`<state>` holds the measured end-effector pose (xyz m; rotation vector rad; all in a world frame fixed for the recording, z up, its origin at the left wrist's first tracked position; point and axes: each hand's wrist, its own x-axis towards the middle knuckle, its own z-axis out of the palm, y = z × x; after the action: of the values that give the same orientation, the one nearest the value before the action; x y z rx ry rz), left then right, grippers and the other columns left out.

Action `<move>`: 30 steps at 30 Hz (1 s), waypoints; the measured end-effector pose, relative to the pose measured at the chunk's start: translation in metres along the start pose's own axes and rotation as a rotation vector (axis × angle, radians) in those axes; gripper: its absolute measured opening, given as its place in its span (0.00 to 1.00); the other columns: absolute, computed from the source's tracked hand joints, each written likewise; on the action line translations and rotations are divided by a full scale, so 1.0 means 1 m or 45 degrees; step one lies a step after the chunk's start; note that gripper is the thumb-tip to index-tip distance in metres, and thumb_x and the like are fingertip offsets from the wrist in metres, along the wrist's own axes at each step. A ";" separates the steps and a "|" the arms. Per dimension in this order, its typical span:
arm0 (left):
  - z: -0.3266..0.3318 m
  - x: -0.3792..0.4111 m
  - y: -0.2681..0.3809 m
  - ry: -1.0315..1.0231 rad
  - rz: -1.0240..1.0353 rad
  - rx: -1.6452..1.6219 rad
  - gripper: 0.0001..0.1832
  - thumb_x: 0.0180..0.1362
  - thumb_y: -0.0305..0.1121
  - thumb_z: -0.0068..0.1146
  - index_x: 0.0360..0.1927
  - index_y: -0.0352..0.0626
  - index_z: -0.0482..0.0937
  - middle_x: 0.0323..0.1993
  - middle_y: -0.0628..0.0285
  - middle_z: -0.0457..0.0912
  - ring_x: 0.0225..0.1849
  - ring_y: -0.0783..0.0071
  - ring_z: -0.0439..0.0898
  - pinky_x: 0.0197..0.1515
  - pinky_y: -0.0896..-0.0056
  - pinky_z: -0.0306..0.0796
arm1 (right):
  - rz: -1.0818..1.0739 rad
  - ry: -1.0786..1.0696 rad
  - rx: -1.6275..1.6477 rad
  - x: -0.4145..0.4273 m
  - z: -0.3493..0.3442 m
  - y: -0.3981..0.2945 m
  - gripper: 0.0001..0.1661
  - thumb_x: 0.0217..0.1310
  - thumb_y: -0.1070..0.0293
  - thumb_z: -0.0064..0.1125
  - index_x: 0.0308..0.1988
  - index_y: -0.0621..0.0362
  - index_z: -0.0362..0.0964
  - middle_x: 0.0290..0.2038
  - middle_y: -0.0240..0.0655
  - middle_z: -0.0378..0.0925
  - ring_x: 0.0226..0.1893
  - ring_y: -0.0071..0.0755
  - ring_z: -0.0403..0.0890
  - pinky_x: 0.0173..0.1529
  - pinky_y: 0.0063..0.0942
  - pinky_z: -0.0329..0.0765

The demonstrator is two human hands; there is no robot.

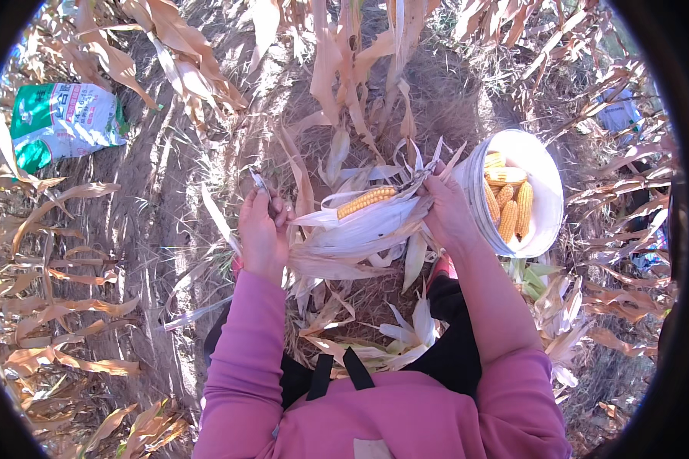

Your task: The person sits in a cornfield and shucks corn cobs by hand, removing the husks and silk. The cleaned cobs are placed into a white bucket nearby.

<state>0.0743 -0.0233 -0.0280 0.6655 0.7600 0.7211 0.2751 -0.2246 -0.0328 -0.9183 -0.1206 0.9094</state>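
Note:
An ear of yellow corn [367,201] lies partly bared in its pale dry husk [362,232], in front of me at the middle of the view. My right hand [445,203] grips the husk's upper right end, where dark silk shows. To the left, my left hand [267,224] has its fingers curled around a small thing with a pale tip; what it is cannot be made out. Just right of my right hand stands a white plastic bucket [542,166] with several husked corn ears [508,221] in it.
Dry corn stalks and leaves [333,63] stand ahead and on both sides. Loose husks [407,330] lie on the soil between my legs and below the bucket. A green and white printed sack [69,123] lies at the upper left. Another pale bag [620,109] is at the upper right.

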 end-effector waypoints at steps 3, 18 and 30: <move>-0.001 0.000 0.004 0.103 0.017 0.031 0.03 0.68 0.29 0.44 0.38 0.42 0.68 0.22 0.67 0.68 0.18 0.80 0.62 0.30 0.72 0.68 | -0.137 0.100 0.095 0.014 -0.028 -0.020 0.07 0.70 0.73 0.41 0.42 0.55 0.68 0.33 0.28 0.72 0.34 0.23 0.74 0.47 0.27 0.76; -0.003 -0.021 -0.012 -0.820 0.334 1.811 0.50 0.48 0.48 0.69 0.69 0.36 0.55 0.60 0.40 0.69 0.59 0.49 0.72 0.62 0.58 0.64 | 0.079 0.087 0.091 0.004 0.031 -0.016 0.04 0.67 0.76 0.43 0.34 0.56 0.62 0.22 0.26 0.63 0.27 0.29 0.72 0.44 0.38 0.77; 0.018 -0.034 -0.045 -0.896 0.072 1.151 0.41 0.52 0.29 0.66 0.67 0.36 0.57 0.59 0.50 0.70 0.62 0.64 0.68 0.65 0.66 0.60 | 0.350 -0.092 0.538 -0.004 0.057 0.012 0.12 0.72 0.71 0.39 0.30 0.58 0.61 0.25 0.33 0.67 0.33 0.37 0.75 0.48 0.39 0.77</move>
<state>0.0852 -0.0803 -0.0388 1.6565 0.3721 0.1121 0.2393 -0.1880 -0.0046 -0.5143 0.1370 1.1688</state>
